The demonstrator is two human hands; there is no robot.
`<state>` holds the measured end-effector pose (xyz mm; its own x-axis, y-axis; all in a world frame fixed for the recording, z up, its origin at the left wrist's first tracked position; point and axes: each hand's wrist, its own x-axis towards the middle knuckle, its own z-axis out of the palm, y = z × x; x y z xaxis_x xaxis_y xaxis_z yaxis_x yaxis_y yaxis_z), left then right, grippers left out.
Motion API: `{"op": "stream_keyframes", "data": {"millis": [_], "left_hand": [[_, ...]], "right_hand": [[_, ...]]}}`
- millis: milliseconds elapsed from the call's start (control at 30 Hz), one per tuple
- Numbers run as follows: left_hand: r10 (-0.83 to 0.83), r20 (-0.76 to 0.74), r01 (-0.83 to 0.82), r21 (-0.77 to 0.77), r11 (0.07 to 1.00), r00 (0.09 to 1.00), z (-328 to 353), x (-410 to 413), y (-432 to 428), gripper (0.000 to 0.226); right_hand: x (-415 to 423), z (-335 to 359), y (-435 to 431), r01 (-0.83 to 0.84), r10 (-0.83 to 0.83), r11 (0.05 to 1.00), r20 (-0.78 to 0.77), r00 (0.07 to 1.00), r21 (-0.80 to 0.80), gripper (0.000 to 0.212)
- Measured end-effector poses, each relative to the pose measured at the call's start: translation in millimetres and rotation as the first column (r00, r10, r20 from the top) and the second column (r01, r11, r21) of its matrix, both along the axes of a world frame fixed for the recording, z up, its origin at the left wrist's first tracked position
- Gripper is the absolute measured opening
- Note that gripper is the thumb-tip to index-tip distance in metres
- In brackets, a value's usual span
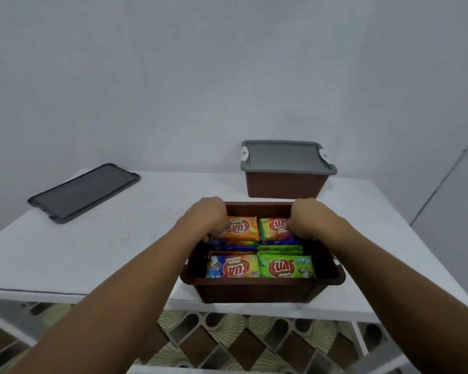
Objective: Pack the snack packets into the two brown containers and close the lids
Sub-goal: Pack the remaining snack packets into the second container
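Two grips inside near open brown plastic container [262, 286] on white counter [119, 252]: left grip [211, 221] curled onto far orange snack packet [245, 228], right grip [305, 220] curled onto far green-pink packet [274, 230].

Open container [254, 292] sitting at the near edge of the tabletop [119, 252], snack packets [260, 265] lying stacked in rows inside it. Closed container [284, 184] standing just behind it, toward the right. Loose lid [84, 191] lying well apart, at far left.
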<state>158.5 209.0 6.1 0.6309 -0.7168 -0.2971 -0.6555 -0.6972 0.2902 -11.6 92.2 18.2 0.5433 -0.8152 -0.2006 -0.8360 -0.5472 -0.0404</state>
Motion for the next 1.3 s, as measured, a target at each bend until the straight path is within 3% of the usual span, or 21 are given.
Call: {"op": "stream_keyframes", "data": {"millis": [100,200,333,600,733,867,1000,1133,1300], "left_hand": [[-0.021,0.07,0.015,0.079,0.997,0.997,-8.3,-3.0,-2.0,0.043],[0.001,0.055,-0.002,0.024,1.0,0.998,-13.2,0.7,-3.4,0.048],[0.041,0.012,-0.041,-0.037,0.999,0.999,-16.5,1.3,-3.1,0.048],[-0.01,0.078,0.011,-0.018,1.0,0.997,-11.6,-3.9,-0.9,0.036],[-0.101,0.134,0.12,-0.135,0.984,0.986,2.2,5.5,6.8,0.023],[-0.206,0.103,0.229,-0.383,0.895,0.973,30.9,20.2,19.9,0.007],[-0.169,0.031,0.154,-0.589,0.793,0.985,44.1,45.6,32.6,0.007],[-0.099,-0.079,0.016,-0.697,0.717,0.992,36.1,80.4,45.9,0.009],[-0.104,-0.151,-0.033,-0.7,0.714,0.983,15.8,128.6,67.8,0.011]], "right_hand": [[4.9,-10.2,7.3,-0.035,0.038,0.997,-0.05,0.998,0.064,0.035],[7.7,-18.3,13.5,-0.07,0.07,0.998,-0.033,0.997,0.011,0.039],[11.3,-28.4,22.2,-0.097,0.099,0.994,0.041,0.994,-0.046,0.049],[4.5,-28.3,12.7,-0.083,0.063,0.991,0.181,0.981,0.105,0.059],[1.4,0.3,2.2,-0.166,0.147,0.981,0.169,0.975,0.102,0.053],[12.7,27.2,-3.5,-0.295,0.231,0.954,0.497,0.836,0.051,0.019],[36.7,35.7,-0.4,-0.375,0.133,0.904,0.698,0.704,0.206,0.006],[71.9,30.3,5.0,-0.404,0.063,0.868,0.742,0.668,0.289,0.006],[138.4,24.7,15.0,-0.418,0.07,0.856,0.734,0.676,0.304,0.008]]}}
